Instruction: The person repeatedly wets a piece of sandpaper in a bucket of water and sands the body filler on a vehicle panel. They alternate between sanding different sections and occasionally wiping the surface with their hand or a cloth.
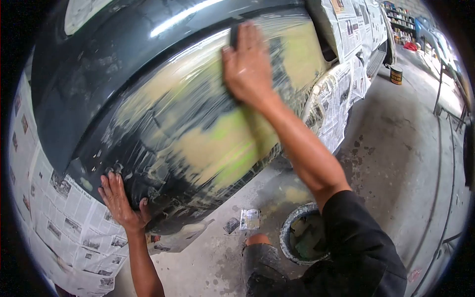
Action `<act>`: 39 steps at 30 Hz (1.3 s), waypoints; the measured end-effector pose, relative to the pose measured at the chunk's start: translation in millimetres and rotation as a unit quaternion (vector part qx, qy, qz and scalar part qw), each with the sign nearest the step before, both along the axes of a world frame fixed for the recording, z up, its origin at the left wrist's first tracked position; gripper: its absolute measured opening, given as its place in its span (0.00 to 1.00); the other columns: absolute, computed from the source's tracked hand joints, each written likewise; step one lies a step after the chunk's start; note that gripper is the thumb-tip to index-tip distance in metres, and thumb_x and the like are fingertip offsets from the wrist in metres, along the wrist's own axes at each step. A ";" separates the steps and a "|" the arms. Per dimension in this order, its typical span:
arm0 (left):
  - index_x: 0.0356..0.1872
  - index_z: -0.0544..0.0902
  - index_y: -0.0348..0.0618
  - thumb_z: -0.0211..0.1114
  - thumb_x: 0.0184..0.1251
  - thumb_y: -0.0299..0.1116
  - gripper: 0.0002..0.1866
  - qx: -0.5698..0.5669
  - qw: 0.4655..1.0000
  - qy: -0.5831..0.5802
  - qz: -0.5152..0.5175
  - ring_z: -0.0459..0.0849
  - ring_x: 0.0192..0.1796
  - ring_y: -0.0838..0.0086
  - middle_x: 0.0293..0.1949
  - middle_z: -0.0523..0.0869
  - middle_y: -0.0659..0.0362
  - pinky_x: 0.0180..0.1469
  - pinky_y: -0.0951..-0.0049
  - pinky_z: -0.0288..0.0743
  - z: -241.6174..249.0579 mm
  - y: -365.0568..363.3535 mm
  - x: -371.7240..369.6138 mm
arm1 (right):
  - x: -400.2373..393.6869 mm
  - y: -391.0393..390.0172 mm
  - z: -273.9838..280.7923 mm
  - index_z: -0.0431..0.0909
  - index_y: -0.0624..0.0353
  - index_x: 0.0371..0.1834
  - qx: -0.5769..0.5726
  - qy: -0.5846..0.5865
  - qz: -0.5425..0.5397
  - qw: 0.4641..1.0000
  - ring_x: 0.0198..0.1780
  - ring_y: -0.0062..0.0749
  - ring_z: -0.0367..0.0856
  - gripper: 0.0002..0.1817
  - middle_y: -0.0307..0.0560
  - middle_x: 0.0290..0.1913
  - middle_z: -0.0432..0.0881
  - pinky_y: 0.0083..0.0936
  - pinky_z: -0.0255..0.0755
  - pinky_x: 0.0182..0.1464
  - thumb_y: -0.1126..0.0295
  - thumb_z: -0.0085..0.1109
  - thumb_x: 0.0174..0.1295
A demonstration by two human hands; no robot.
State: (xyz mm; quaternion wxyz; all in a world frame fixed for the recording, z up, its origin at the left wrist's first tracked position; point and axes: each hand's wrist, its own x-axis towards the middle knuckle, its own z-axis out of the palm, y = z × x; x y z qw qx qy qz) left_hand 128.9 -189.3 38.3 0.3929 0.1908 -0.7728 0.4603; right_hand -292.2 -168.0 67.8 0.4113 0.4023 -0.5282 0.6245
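A dark car body panel (198, 116), wet and streaked, has beige and yellow-green filler patches (203, 151) across it. Near its upper edge my right hand (249, 67) presses flat, slightly blurred, with a dark piece of sandpaper (233, 35) showing along the side of the fingers. Most of that piece is hidden under the hand. My left hand (118, 200) rests open at the panel's lower left, fingers stretched out and thumb apart, close to the newspaper masking (74, 218).
Newspaper (341, 104) also covers the car on the right. On the concrete floor (391, 148) stand a bucket (285, 237) by my leg and a can (396, 75) farther off. Small sheets (250, 219) lie beneath the panel. Shelves (402, 22) and a metal frame (439, 89) stand at the right.
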 end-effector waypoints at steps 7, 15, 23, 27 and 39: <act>0.72 0.66 0.35 0.53 0.75 0.51 0.35 0.018 1.000 -0.003 -0.003 0.58 0.78 0.46 0.74 0.66 0.43 0.76 0.39 0.46 -0.2 -0.2 2.2 | 119.5 21.2 3.5 0.54 0.73 0.76 0.070 0.122 0.144 0.979 0.80 0.57 0.51 0.39 0.69 0.78 0.54 0.48 0.44 0.80 0.55 0.47 0.69; 0.75 0.61 0.38 0.56 0.72 0.53 0.39 0.036 0.998 0.000 0.046 0.52 0.80 0.45 0.77 0.60 0.47 0.76 0.39 0.42 -0.3 -1.1 1.5 | -66.8 24.7 -16.2 0.65 0.69 0.71 0.016 0.088 0.001 0.996 0.75 0.58 0.62 0.29 0.65 0.72 0.66 0.44 0.54 0.76 0.63 0.43 0.71; 0.77 0.54 0.33 0.58 0.69 0.57 0.46 0.035 0.993 0.045 0.099 0.45 0.81 0.45 0.79 0.52 0.44 0.78 0.43 0.39 36.4 17.6 -62.4 | -45.1 152.9 -171.5 0.67 0.71 0.68 0.139 -0.187 0.295 0.926 0.62 0.49 0.75 0.25 0.67 0.61 0.76 0.37 0.67 0.65 0.64 0.40 0.76; 0.77 0.52 0.31 0.58 0.67 0.61 0.50 0.040 0.999 -0.028 0.010 0.45 0.82 0.51 0.80 0.49 0.43 0.81 0.52 0.39 66.6 14.3 -117.4 | -15.4 198.3 -320.6 0.75 0.70 0.56 0.221 -0.328 0.305 0.866 0.54 0.45 0.77 0.23 0.56 0.52 0.80 0.38 0.69 0.60 0.60 0.40 0.74; 0.76 0.54 0.29 0.55 0.70 0.60 0.48 0.021 0.987 -0.149 -0.062 0.48 0.82 0.56 0.78 0.54 0.43 0.82 0.58 0.39 82.4 5.6 -267.4 | 59.5 249.2 -332.2 0.75 0.68 0.56 0.079 -0.621 0.538 0.565 0.54 0.42 0.82 0.18 0.52 0.52 0.82 0.46 0.80 0.56 0.64 0.50 0.72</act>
